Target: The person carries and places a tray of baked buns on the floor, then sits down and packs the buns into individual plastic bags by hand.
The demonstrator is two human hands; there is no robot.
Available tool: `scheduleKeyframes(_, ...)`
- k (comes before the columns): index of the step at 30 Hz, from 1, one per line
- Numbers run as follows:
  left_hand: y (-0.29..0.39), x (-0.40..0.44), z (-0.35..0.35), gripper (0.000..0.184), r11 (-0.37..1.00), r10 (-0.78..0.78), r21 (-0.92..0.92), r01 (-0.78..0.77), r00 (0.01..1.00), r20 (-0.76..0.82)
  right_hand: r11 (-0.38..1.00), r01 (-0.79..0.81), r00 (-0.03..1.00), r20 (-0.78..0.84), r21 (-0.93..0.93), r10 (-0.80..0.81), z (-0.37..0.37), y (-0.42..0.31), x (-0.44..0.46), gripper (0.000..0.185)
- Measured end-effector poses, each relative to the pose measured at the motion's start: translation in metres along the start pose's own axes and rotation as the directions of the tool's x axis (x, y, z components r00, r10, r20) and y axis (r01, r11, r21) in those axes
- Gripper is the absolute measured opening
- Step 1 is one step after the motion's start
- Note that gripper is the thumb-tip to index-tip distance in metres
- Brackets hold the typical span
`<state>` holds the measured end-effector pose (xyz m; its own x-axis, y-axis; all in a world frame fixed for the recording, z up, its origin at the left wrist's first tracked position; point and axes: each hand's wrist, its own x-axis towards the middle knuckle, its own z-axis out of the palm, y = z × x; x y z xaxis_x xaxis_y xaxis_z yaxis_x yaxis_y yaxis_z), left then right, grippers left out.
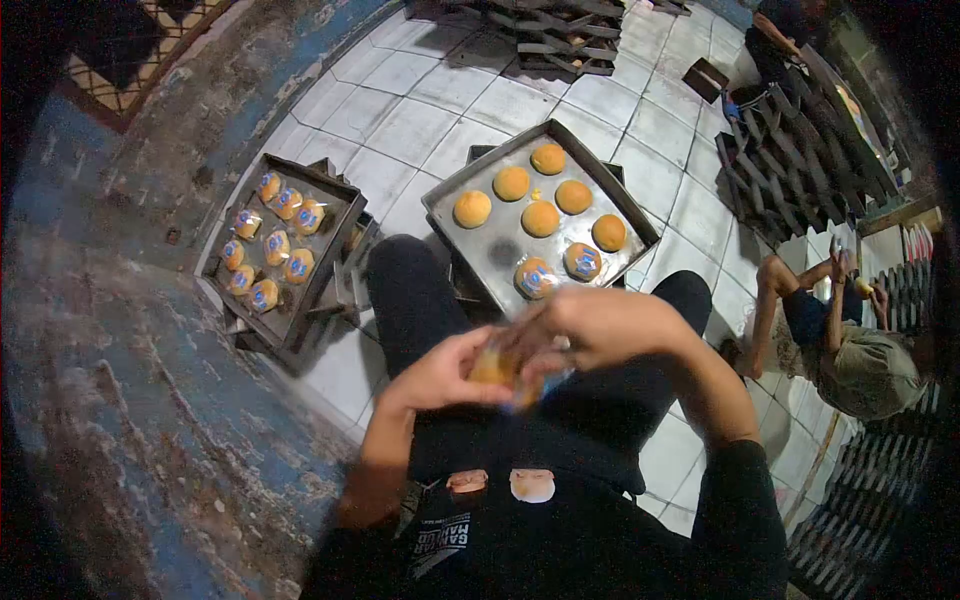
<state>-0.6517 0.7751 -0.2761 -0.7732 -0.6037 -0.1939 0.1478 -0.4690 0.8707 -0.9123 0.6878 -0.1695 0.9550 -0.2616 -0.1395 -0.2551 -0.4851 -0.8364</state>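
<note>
Above my lap, my left hand (pixel 448 375) is closed around a golden bun (pixel 493 367). My right hand (pixel 590 328) reaches over from the other side, its fingers curled and blurred at the bun's plastic wrapper (pixel 530 388), which shows clear and blue. In front of my knees a metal baking tray (pixel 455 190) bears several bare round buns (pixel 540 218). At its near edge sit two buns in printed clear wrappers (pixel 536 277).
On the left, a second tray (pixel 335 240) is filled with several wrapped buns (pixel 276 247). Dark slatted racks of trays stand at the back (pixel 565 40) and right (pixel 800 160). Another person (pixel 850 350) sits at the right, holding something small. A worn wall (pixel 170 400) runs along the left.
</note>
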Motion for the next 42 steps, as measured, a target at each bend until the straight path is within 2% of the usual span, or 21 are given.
scheduleKeyframes(2,-0.006,0.001,0.002,0.085,0.984,0.096,0.169,-0.048,0.953,-0.287,0.949,-0.1,0.982,-0.185,-0.298,0.045,-0.003,0.0,-0.006,0.025)
scheduleKeyframes(3,-0.01,0.004,0.003,0.085,0.984,0.101,0.172,-0.053,0.954,-0.284,0.948,-0.102,0.981,-0.187,-0.303,0.046,0.001,-0.004,-0.003,0.025)
scheduleKeyframes(5,-0.019,0.013,0.007,0.08,0.932,-0.167,-0.351,-0.089,0.754,-0.635,0.672,-0.285,0.936,-0.351,-0.684,0.04,0.02,-0.015,0.015,0.015)
scheduleKeyframes(6,-0.004,0.017,0.011,0.069,0.791,-0.184,-0.583,-0.185,0.837,-0.515,0.632,-0.272,0.92,-0.389,-0.726,-0.05,0.039,-0.011,0.025,0.013)
scheduleKeyframes(7,-0.002,0.025,0.008,0.069,0.792,-0.185,-0.581,-0.19,0.831,-0.524,0.664,-0.19,0.917,-0.373,-0.723,-0.144,0.054,-0.009,0.035,0.017)
scheduleKeyframes(9,-0.002,0.038,0.002,0.067,0.446,0.001,-0.724,-0.526,0.81,-0.587,0.717,-0.09,0.896,-0.371,-0.691,-0.245,0.078,-0.014,0.041,0.022)
scheduleKeyframes(10,0.006,0.034,-0.002,0.064,0.447,0.125,-0.723,-0.527,0.837,-0.533,0.72,-0.07,0.9,-0.355,-0.691,-0.253,0.078,-0.02,0.043,0.022)
scheduleKeyframes(12,0.019,0.03,0.001,0.062,0.466,0.215,-0.653,-0.598,0.792,-0.571,0.93,0.024,0.926,-0.342,-0.367,-0.159,0.074,-0.034,0.039,0.024)
scheduleKeyframes(15,0.032,0.03,0.006,0.062,0.488,0.245,-0.586,-0.646,0.746,-0.619,0.953,-0.044,0.883,-0.458,-0.3,-0.104,0.07,-0.039,0.045,0.025)
scheduleKeyframes(23,0.031,0.029,-0.009,0.056,0.533,0.28,-0.472,-0.703,0.672,-0.685,0.904,0.012,0.802,-0.536,-0.428,-0.265,0.084,-0.034,0.062,0.021)
scheduleKeyframes(24,0.03,0.025,-0.012,0.056,0.531,0.28,-0.469,-0.706,0.669,-0.689,0.977,0.161,0.881,-0.425,-0.141,-0.206,0.075,-0.039,0.055,0.021)
scheduleKeyframes(26,0.028,0.012,-0.018,0.06,0.484,0.288,-0.494,-0.722,0.665,-0.689,0.841,0.284,0.958,-0.18,0.46,-0.225,0.069,-0.034,0.046,0.024)
scheduleKeyframes(27,0.028,0.003,-0.021,0.06,0.479,0.294,-0.484,-0.732,0.654,-0.697,0.84,0.236,0.971,-0.077,0.489,-0.228,0.06,-0.033,0.038,0.021)
scheduleKeyframes(30,0.024,-0.023,-0.028,0.072,0.35,0.302,-0.586,-0.73,0.681,-0.668,0.917,0.118,0.847,-0.52,0.381,0.107,0.052,-0.018,0.037,0.022)
scheduleKeyframes(31,0.021,-0.027,-0.027,0.072,0.347,0.306,-0.577,-0.74,0.67,-0.676,0.999,0.035,0.725,-0.688,-0.01,-0.032,0.051,-0.016,0.054,0.024)
scheduleKeyframes(33,0.015,-0.034,-0.021,0.072,0.341,0.347,-0.62,-0.707,0.708,-0.615,0.947,0.129,0.616,-0.724,-0.295,-0.309,0.063,-0.003,0.099,0.025)
scheduleKeyframes(37,-0.004,-0.065,-0.008,0.068,0.44,0.185,-0.588,-0.679,0.709,-0.68,0.934,0.254,0.555,-0.753,-0.253,-0.355,0.066,0.001,0.128,0.022)
scheduleKeyframes(38,-0.008,-0.071,-0.004,0.068,0.445,0.199,-0.576,-0.685,0.703,-0.682,0.948,0.304,0.571,-0.778,-0.094,-0.26,0.066,0.005,0.125,0.02)
scheduleKeyframes(39,-0.015,-0.074,-0.001,0.062,0.781,0.158,-0.142,-0.608,0.411,-0.898,0.937,0.343,0.594,-0.789,0.067,-0.161,0.068,0.01,0.122,0.018)
scheduleKeyframes(40,-0.022,-0.074,-0.002,0.057,0.937,0.268,0.243,-0.251,0.068,-0.961,0.932,0.286,0.658,-0.753,0.225,-0.02,0.072,0.016,0.12,0.015)
scheduleKeyframes(42,-0.034,-0.083,-0.015,0.05,0.933,0.311,0.27,-0.237,0.157,-0.937,0.942,0.198,0.713,-0.7,0.27,0.051,0.083,0.041,0.121,0.015)
